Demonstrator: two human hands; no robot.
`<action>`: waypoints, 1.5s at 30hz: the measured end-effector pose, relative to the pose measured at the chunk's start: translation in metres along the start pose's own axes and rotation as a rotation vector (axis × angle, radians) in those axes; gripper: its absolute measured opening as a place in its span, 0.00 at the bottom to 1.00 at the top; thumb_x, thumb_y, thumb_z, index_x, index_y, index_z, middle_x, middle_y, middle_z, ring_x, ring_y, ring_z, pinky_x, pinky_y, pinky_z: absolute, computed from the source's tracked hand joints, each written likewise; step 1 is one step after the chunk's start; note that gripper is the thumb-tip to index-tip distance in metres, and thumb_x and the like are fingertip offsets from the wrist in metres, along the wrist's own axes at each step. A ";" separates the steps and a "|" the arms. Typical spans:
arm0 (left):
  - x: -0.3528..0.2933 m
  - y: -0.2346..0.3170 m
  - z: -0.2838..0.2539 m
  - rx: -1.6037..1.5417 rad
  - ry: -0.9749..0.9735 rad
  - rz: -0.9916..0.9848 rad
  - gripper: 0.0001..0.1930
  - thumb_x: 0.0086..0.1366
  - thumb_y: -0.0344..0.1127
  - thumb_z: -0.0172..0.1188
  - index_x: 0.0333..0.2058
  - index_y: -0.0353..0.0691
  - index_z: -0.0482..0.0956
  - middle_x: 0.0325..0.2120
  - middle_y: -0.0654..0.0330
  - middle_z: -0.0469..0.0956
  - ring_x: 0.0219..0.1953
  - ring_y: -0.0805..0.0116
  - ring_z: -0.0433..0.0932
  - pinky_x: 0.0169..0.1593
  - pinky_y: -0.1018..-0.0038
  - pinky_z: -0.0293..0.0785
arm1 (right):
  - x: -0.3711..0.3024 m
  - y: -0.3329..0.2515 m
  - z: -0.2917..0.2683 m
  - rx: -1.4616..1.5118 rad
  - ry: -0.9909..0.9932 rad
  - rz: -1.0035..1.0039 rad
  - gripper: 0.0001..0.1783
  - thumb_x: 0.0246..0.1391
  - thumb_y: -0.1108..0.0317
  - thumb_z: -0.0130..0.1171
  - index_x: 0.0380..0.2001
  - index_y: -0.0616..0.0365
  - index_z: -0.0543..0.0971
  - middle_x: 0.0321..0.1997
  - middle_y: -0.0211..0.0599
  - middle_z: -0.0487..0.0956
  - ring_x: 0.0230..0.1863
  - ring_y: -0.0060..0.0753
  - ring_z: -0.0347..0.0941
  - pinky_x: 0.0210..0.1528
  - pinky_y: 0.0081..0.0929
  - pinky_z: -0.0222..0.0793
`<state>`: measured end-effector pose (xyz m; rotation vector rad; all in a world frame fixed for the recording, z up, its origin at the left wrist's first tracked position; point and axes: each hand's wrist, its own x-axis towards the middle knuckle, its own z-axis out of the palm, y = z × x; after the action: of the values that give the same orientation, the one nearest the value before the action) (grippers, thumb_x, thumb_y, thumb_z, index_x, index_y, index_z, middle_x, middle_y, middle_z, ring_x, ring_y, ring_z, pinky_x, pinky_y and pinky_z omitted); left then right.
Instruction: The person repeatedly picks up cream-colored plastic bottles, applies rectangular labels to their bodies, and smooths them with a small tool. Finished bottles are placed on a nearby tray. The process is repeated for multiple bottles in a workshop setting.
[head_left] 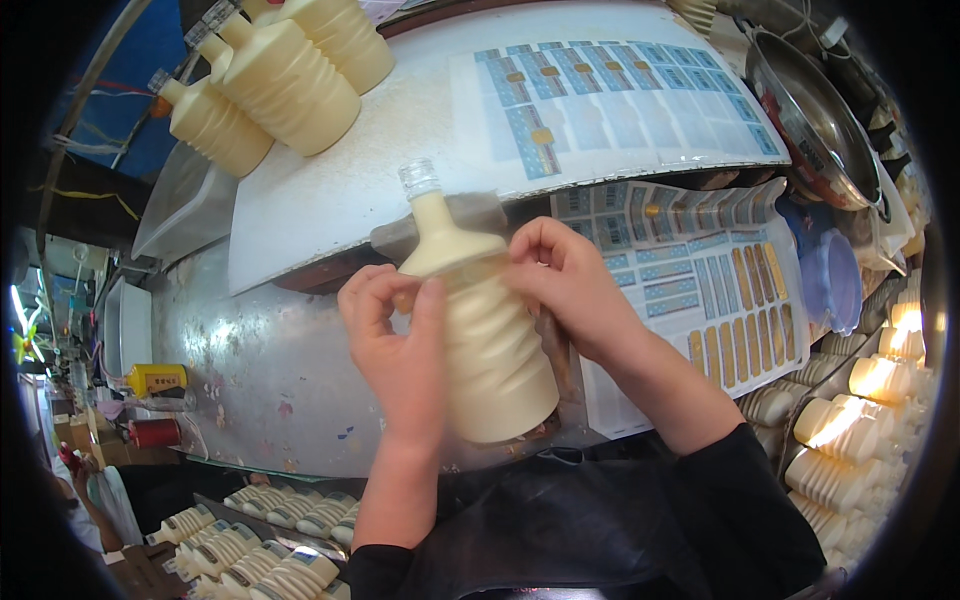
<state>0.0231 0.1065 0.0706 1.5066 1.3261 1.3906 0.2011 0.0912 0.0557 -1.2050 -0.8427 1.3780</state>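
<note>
Bottle (490,350), one, between two hands (395,335) (572,288)

Between the left hand (395,325) and right hand (570,285), a bottle (500,365) is cream, patterned with slanting ridges, its mouth clear. Beyond the hands, a white board (400,120) carries a pale upper sheet (625,100) printed in light blue with small dots and gold patches. Right of the right hand, a lower sheet (690,300) pairs dotted blue with gold strips; past it is a lavender-blue tub (835,280). Left of the left hand, the tabletop (270,370) is mottled silver-grey.
</note>
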 end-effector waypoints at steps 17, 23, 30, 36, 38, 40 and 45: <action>0.004 -0.017 -0.002 -0.112 -0.061 -0.201 0.14 0.67 0.30 0.65 0.49 0.36 0.76 0.47 0.62 0.71 0.47 0.73 0.68 0.57 0.73 0.68 | 0.006 -0.023 0.008 -0.505 -0.054 -0.042 0.20 0.66 0.63 0.60 0.55 0.64 0.80 0.37 0.27 0.83 0.37 0.16 0.75 0.41 0.18 0.73; 0.005 -0.017 -0.003 -0.205 -0.082 -0.238 0.14 0.68 0.30 0.65 0.50 0.36 0.76 0.47 0.63 0.71 0.47 0.74 0.68 0.56 0.74 0.68 | 0.013 -0.002 0.001 -0.049 -0.092 -0.037 0.20 0.68 0.62 0.60 0.56 0.63 0.79 0.39 0.28 0.83 0.37 0.14 0.75 0.41 0.17 0.73; 0.008 -0.016 -0.003 -0.163 -0.107 -0.237 0.15 0.67 0.31 0.67 0.50 0.36 0.78 0.48 0.64 0.72 0.47 0.74 0.68 0.55 0.75 0.67 | 0.010 -0.006 0.004 -0.218 -0.077 -0.035 0.19 0.64 0.66 0.64 0.56 0.62 0.80 0.34 0.23 0.81 0.34 0.09 0.72 0.38 0.13 0.68; 0.009 -0.021 -0.005 -0.168 -0.108 -0.218 0.15 0.64 0.31 0.69 0.48 0.37 0.79 0.47 0.64 0.72 0.46 0.74 0.68 0.55 0.75 0.67 | 0.008 -0.008 0.006 -0.204 -0.057 -0.030 0.19 0.63 0.67 0.64 0.55 0.62 0.80 0.31 0.22 0.79 0.32 0.08 0.70 0.36 0.13 0.67; 0.009 -0.022 -0.005 -0.169 -0.108 -0.214 0.15 0.64 0.31 0.70 0.48 0.37 0.79 0.47 0.64 0.72 0.46 0.74 0.68 0.56 0.75 0.66 | 0.008 -0.008 0.006 -0.206 -0.057 -0.029 0.19 0.63 0.66 0.64 0.55 0.62 0.80 0.31 0.22 0.79 0.32 0.08 0.70 0.36 0.13 0.67; 0.009 -0.022 -0.005 -0.178 -0.105 -0.221 0.15 0.64 0.31 0.70 0.48 0.37 0.80 0.47 0.64 0.73 0.46 0.74 0.68 0.56 0.75 0.66 | 0.008 -0.009 0.006 -0.207 -0.061 -0.029 0.19 0.63 0.66 0.64 0.55 0.62 0.80 0.31 0.22 0.79 0.32 0.08 0.70 0.36 0.12 0.67; 0.009 -0.022 -0.005 -0.168 -0.108 -0.219 0.15 0.64 0.32 0.70 0.48 0.36 0.80 0.47 0.65 0.72 0.46 0.74 0.68 0.55 0.75 0.66 | 0.011 -0.006 0.007 -0.132 -0.069 -0.033 0.19 0.67 0.66 0.61 0.57 0.61 0.79 0.34 0.21 0.79 0.31 0.08 0.69 0.36 0.12 0.67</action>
<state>0.0127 0.1200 0.0528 1.2669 1.2351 1.2310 0.1972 0.1035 0.0609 -1.2446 -1.0111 1.3610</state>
